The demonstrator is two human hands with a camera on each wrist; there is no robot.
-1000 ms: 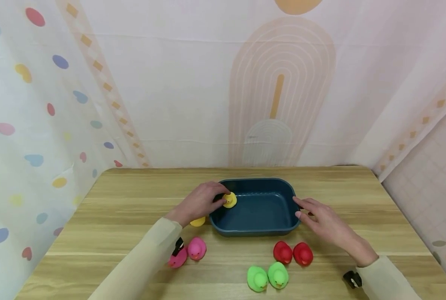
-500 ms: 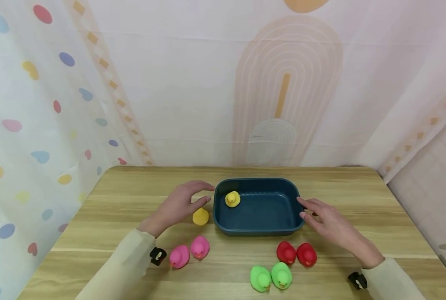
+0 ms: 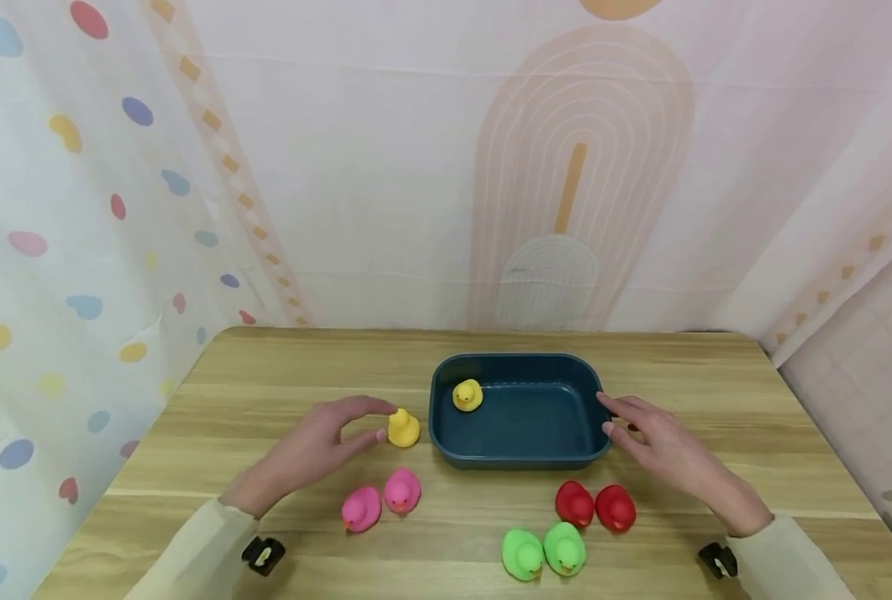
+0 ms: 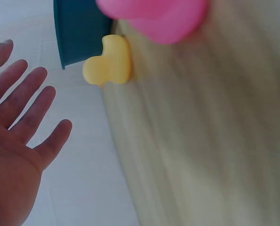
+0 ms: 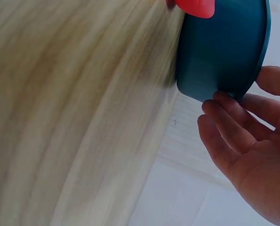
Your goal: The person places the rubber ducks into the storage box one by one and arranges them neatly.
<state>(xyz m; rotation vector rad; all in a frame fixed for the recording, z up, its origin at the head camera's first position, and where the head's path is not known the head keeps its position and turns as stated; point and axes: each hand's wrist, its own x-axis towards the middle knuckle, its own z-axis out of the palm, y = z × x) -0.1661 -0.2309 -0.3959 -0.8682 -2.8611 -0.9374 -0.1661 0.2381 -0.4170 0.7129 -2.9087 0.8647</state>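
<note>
A yellow rubber duck (image 3: 403, 428) stands on the table just left of a dark blue rectangular tub (image 3: 521, 462). My left hand (image 3: 318, 442) is beside this duck, thumb and index finger extended toward it; the left wrist view has the fingers (image 4: 22, 101) spread and the palm bare. Another yellow rubber duck (image 3: 468, 396) sits inside the tub near its left end. At the tub's right end, the fingertips of my right hand (image 3: 659, 446) touch the wall and rim. In the right wrist view its fingers (image 5: 229, 125) lie loosely against the tub's outer side (image 5: 215, 56).
Two pink ducks (image 3: 403, 491) are in front of the tub on the left. Two red ducks (image 3: 575, 504) and two green ducks (image 3: 565, 549) stand in front on the right. A patterned curtain (image 3: 386, 167) hangs behind the wooden table (image 3: 303, 358).
My left hand let go of the yellow duck inside the tub, drew out leftward, and came down beside the other yellow duck. The right hand stayed at the tub's end.
</note>
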